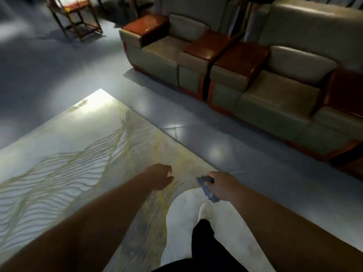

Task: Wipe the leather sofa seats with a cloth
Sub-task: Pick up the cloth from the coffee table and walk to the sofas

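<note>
Two beige leather sofa chairs with reddish-brown wooden armrests stand side by side at the upper right: the far one [163,50] and the nearer one [275,103]. A crumpled blue-grey cloth [208,190] hangs from my right hand [223,186], which is closed around it low in the view, well short of the sofas. My left hand [160,176] hovers over the rug with fingers loosely curled and holds nothing.
A pale rug [78,154] with wavy yellow lines covers the floor under my arms. A strip of shiny grey tile floor [196,134] separates it from the sofas. A wooden chair frame [78,18] stands at the far upper left.
</note>
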`<state>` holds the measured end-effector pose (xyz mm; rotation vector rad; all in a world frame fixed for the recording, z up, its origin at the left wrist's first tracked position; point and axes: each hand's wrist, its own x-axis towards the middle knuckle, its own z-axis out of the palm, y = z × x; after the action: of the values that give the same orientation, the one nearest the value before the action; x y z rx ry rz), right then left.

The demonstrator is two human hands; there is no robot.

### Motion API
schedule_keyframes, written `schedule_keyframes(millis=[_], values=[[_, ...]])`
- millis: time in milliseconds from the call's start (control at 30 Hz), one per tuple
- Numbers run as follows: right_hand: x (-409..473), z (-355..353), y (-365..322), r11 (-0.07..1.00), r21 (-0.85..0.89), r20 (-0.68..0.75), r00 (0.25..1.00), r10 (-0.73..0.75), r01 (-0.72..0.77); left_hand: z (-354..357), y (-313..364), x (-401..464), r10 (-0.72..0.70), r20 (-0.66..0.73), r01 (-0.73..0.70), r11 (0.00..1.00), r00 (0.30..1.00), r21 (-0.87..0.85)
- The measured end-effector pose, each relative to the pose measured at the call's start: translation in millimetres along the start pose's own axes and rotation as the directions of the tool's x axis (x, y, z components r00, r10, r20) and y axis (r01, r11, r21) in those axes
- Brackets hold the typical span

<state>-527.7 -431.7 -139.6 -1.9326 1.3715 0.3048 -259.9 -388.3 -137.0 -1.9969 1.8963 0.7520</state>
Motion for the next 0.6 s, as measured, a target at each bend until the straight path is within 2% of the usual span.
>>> schedule_keyframes(millis=[300,467,600], values=[[132.2,-73.1,-63.9,0.976,-0.147,0.129,0.981,-0.142,0.161,-54.1,-58.2,65.3,-0.229,0.027,0.23,0.962,0.973,-0.149],[203.0,-113.5,-82.9,0.984,-0.1,0.199,0.972,-0.124,0.146,-79.8,-78.9,98.2,-0.311,0.049,0.314,0.923,0.949,-0.223],[248.7,-139.4,-102.6,0.982,-0.115,0.203,0.971,-0.127,0.152,-95.9,-98.1,116.9,-0.355,0.065,0.359,0.892,0.933,-0.274]])
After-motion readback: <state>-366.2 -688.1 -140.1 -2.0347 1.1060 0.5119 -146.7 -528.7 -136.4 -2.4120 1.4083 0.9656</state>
